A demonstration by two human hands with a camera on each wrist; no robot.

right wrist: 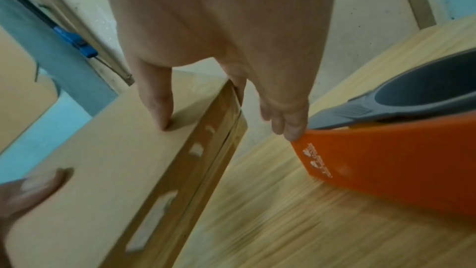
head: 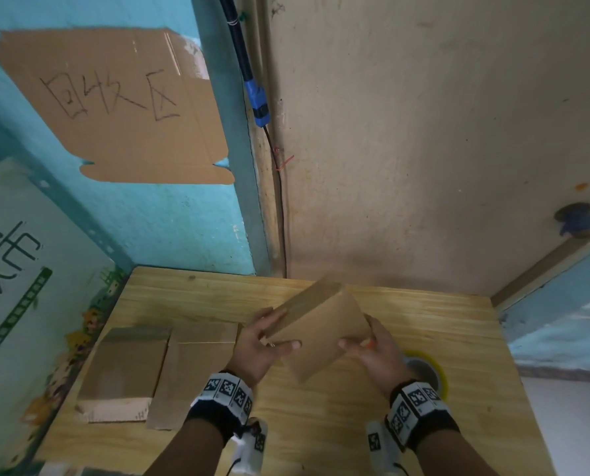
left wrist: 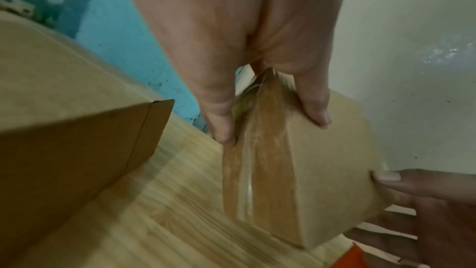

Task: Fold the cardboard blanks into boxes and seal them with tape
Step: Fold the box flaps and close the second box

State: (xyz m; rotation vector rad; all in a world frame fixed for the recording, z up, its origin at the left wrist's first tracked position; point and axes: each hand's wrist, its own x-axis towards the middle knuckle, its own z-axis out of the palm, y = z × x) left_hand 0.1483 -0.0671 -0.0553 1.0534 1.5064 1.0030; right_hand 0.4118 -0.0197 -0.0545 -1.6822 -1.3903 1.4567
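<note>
From the head view, a pale wooden table (head: 321,424) stands in a corner where a turquoise wall (head: 170,218) meets a stained beige wall (head: 424,149); a cardboard sign (head: 115,104) with handwritten characters is stuck on the turquoise side, and a black cable with a blue connector (head: 260,104) runs down the corner. A folded cardboard box (head: 321,328) is held tilted above the table between the left hand (head: 262,341) and the right hand (head: 376,348), each thumb lying on its top face with fingers going under the ends. To the left of the left hand, two more boxes (head: 156,369) lie flat on the table, and just behind the right wrist a roll of yellow tape (head: 427,369) shows. The left wrist view adds what the head view hides: a strip of clear tape (left wrist: 257,170) runs along the box's seam, with the left thumb and a finger (left wrist: 315,109) pinching the box end either side of it, and the right thumb (left wrist: 389,176) pressing the far corner. In the right wrist view the right thumb (right wrist: 159,109) presses the top face while the other fingers curl round the taped edge; just right of them sits an orange and grey tape dispenser (right wrist: 386,150) on the table, one fingertip near or touching its nose, which I cannot tell.
</note>
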